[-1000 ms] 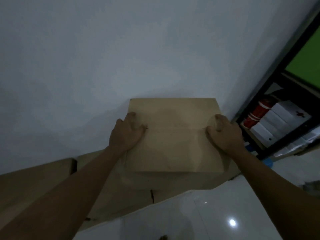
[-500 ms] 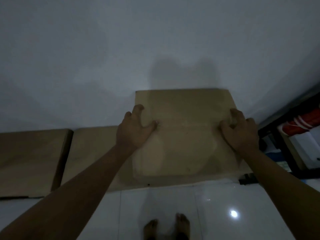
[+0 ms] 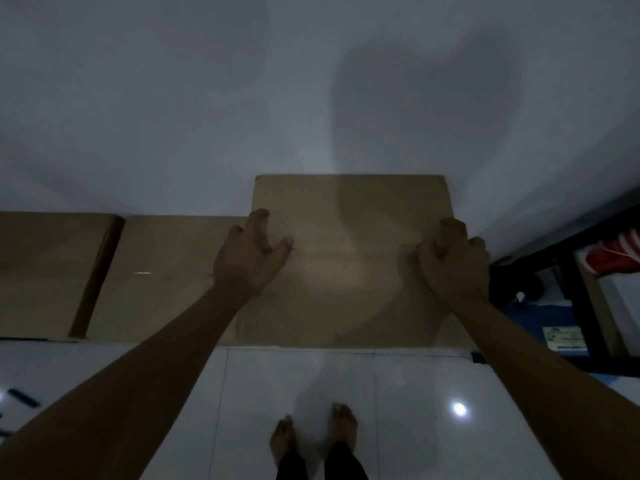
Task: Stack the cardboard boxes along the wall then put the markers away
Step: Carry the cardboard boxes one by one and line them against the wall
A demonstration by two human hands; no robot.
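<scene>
Head view, and straight to the hands: left hand (image 3: 249,258) splayed in a claw on the left edge of the top box (image 3: 349,271), thumb down on the lid, fingers going over the side. Right hand (image 3: 450,261) curled tight round the right edge. Both clamped on the cardboard, then, the left more loosely.

Big change from a second ago: no more tilt, no more hanging out from the wall (image 3: 207,98). Now lying flat and square, far edge pushed right up against the plaster, and apparently seated on a lower box, though the underside cannot be seen. Looks like a placement just about finished; letting go should be safe if nothing rocks.

Just left of the top box, a second box (image 3: 166,278) lower down, also against the wall; further left again, a third (image 3: 45,271). All closed, contents hidden.

Right of the top box, a dark shelf unit (image 3: 581,306) holding a red pack (image 3: 620,254) and pale cartons, labels unreadable.

Well below and left of the top box, on the glossy floor (image 3: 415,393), small dark sticks (image 3: 22,398), possibly the markers, too dim to confirm. Not yet touched, so that half of the job yet to come.
</scene>
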